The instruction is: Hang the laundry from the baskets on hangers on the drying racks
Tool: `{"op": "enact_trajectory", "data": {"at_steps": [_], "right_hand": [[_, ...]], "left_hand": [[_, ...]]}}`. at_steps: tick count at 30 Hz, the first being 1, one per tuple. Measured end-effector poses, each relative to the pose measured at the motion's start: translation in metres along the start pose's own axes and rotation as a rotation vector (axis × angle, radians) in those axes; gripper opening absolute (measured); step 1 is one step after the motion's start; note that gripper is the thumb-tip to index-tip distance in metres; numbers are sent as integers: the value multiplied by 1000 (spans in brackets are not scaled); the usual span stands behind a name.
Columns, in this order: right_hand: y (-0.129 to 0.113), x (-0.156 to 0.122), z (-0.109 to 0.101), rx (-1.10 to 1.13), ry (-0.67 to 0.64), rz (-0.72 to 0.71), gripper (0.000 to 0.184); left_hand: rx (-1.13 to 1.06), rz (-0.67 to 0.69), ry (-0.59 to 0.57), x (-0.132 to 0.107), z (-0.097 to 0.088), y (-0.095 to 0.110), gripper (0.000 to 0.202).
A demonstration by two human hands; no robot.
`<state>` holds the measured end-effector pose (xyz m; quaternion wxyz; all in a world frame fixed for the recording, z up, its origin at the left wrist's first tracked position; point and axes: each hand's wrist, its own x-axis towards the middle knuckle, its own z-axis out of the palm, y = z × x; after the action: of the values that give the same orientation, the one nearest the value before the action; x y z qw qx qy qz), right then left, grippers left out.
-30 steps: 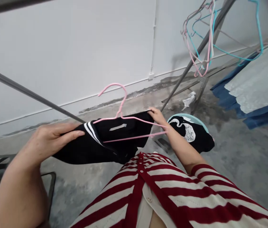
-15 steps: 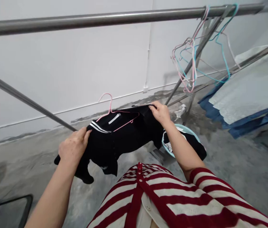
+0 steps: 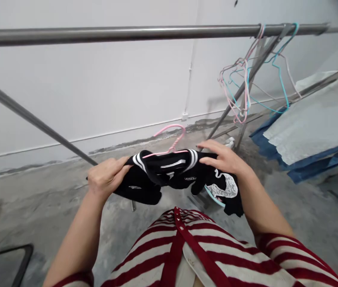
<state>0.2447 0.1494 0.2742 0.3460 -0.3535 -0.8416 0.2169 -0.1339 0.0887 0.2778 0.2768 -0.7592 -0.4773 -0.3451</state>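
Note:
A black polo-type shirt [image 3: 145,181] with white stripes on its collar hangs on a pink wire hanger [image 3: 173,149], whose hook points up and to the left. My left hand [image 3: 105,175] is closed on the shirt's left shoulder, thumb and fingers pinching the cloth. At the other shoulder, my right hand [image 3: 224,157] has its thumb and fingers apart, close against the fabric. Below the right hand, a light blue basin [image 3: 215,198] holds black and white lace clothing [image 3: 228,185], partly hidden by my forearm.
A metal rail [image 3: 111,33] runs across above the shirt. Several pink and blue hangers [image 3: 246,85] hang at its right end, beside a slanted support bar [image 3: 252,69]. White cloth [image 3: 315,115] and blue denim [image 3: 303,173] hang farther right. Behind is a white wall [image 3: 121,83].
Both sides of the striped collar now sit around the hanger, and its hook has shifted right. My right hand has loosened its grip on the shirt and spread its fingers.

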Motion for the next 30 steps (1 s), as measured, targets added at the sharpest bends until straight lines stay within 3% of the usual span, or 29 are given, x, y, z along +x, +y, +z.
{"op": "enact_trajectory", "data": {"at_steps": [2, 4, 8, 13, 16, 18, 22, 26, 27, 28, 30], "right_hand": [[6, 5, 0, 49, -231, 49, 38], [10, 7, 7, 104, -287, 98, 39], [12, 4, 15, 103, -54, 128, 36], [13, 1, 15, 87, -130, 127, 34], [15, -6, 17, 81, -28, 149, 33], [15, -10, 17, 63, 71, 147, 32], [9, -13, 9, 4, 160, 127, 29], [4, -12, 5, -21, 164, 114, 27], [4, -12, 5, -20, 155, 114, 27], [4, -13, 3, -11, 127, 116, 29], [7, -15, -2, 26, 31, 130, 33]], "left_hand": [[-52, 41, -16, 8, -2, 3, 22], [-116, 51, -49, 14, -2, 3, 20], [-212, -5, -8, 15, -4, 3, 16], [-307, -23, 171, 10, -10, 13, 4], [-420, -54, 271, 8, -14, 18, 5], [-527, -90, 262, 10, -17, 17, 4], [-694, -152, 125, 22, -21, 12, 20], [-617, -94, -408, 28, -10, 16, 28], [-590, -87, -483, 26, -4, 19, 27], [-564, -92, -492, 23, 1, 22, 28], [-504, -122, -365, 15, 11, 25, 28]]}}
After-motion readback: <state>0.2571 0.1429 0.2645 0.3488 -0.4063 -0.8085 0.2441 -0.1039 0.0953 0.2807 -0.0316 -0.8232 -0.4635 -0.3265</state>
